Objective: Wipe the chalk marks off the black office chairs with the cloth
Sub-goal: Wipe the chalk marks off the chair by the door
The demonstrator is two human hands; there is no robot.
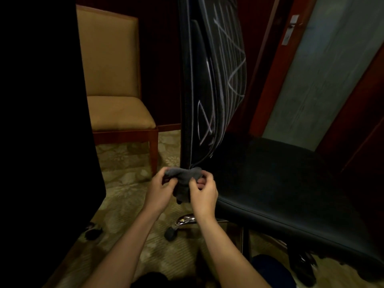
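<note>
Tan chair (116,84): upholstered, wooden-framed, stood at back left on the carpet
Carpet (128,163): pale floral pattern
Door (324,75): frosted pane in red-brown frame, at right
Door handle (291,28): metal, on the frame

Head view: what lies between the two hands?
In the head view, a bunched grey cloth lies between them. The left hand and right hand both grip it, just below the chalk marks on the chair back.

It looks like an office or hotel meeting room: a black office chair (270,173) on wheels, a padded tan chair (112,84), flowery carpet (128,163), and a wooden door (324,65).
</note>
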